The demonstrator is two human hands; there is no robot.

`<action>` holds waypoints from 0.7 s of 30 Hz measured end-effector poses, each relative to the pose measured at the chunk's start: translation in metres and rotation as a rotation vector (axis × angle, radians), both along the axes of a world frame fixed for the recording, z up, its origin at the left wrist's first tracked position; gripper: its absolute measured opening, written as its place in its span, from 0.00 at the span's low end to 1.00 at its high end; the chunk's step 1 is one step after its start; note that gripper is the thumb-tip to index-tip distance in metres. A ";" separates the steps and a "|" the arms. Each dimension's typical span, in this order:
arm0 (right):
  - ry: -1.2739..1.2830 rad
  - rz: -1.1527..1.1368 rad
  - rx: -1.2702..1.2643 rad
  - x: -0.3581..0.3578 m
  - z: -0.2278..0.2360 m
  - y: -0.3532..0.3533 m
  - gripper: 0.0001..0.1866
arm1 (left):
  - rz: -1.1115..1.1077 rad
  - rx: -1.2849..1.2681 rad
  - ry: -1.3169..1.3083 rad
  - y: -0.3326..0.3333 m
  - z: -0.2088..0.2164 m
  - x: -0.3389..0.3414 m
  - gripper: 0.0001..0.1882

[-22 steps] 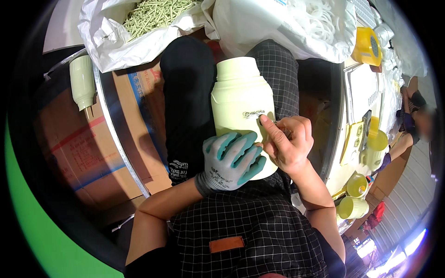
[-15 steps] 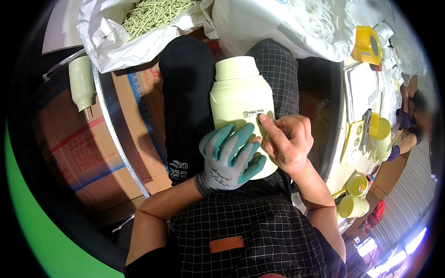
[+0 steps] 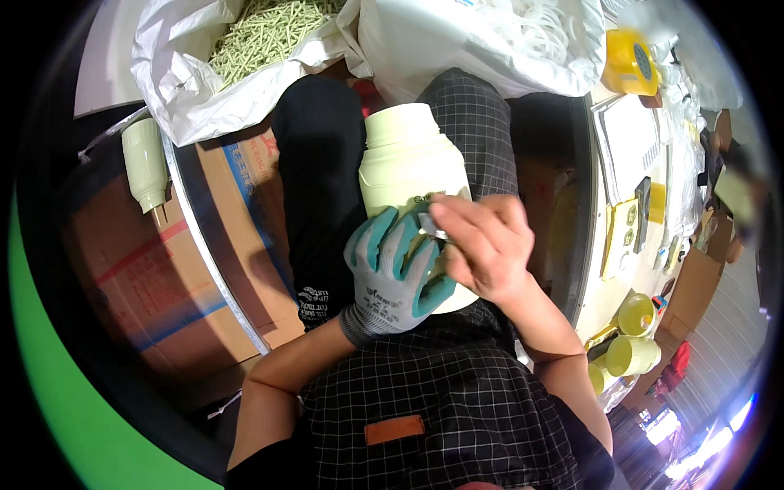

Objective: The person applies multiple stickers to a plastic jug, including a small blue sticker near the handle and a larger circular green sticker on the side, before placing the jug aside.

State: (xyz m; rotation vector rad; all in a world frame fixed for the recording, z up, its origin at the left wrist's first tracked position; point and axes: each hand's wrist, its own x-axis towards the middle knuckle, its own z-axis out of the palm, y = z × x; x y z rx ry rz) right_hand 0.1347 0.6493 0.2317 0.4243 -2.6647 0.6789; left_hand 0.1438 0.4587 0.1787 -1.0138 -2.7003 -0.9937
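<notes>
A pale yellow-green bottle body (image 3: 408, 167) with a wide neck lies across my lap, neck pointing away from me. Dark print on its front is partly covered by my right hand. My left hand (image 3: 390, 278), in a grey and teal coated glove, is curved over its lower left side and grips it, fingers slightly apart. My bare right hand (image 3: 486, 245) pinches a small flat silvery-white piece (image 3: 430, 225) just below the print, close to the gloved fingertips. Whether that piece touches the bottle I cannot tell. The bottle's lower end is mostly behind my hands.
Ahead stand a white sack of pale green sticks (image 3: 269, 37) and a sack of white rings (image 3: 531, 33). A similar bottle (image 3: 147, 163) is at left above cardboard boxes (image 3: 175, 286). The right-hand table holds yellow tape (image 3: 629, 64), papers (image 3: 629, 143) and cups (image 3: 633, 356); a co-worker is beyond.
My right hand has moved left over the print, and the silvery piece now shows in its fingers. My left hand stays on the bottle. The whole view has shifted slightly.
</notes>
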 end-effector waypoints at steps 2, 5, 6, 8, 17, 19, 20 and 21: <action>-0.045 -0.057 -0.086 -0.001 -0.013 0.004 0.23 | -0.011 -0.031 -0.020 -0.003 0.003 -0.004 0.29; -0.172 -0.398 -0.475 0.032 -0.053 0.039 0.19 | -0.050 0.044 -0.025 -0.001 0.012 -0.010 0.28; -0.210 -0.396 -0.525 0.034 -0.050 0.038 0.19 | -0.068 0.050 -0.044 0.000 0.022 -0.020 0.28; -0.357 -0.339 -0.546 0.037 -0.041 0.028 0.18 | -0.084 0.203 -0.127 -0.007 0.027 -0.050 0.25; -0.174 -0.088 -1.011 0.064 -0.002 -0.008 0.15 | -0.257 0.439 -0.912 0.008 0.012 -0.194 0.17; -0.036 -0.274 -0.787 0.074 0.005 0.026 0.15 | -0.284 0.522 -0.894 0.005 0.008 -0.195 0.18; 0.005 -0.394 -0.753 0.082 0.005 0.046 0.16 | -0.243 0.493 -0.918 0.003 0.000 -0.200 0.19; 0.009 -0.576 -0.735 0.095 0.002 0.069 0.16 | -0.206 0.462 -0.946 0.006 -0.011 -0.205 0.20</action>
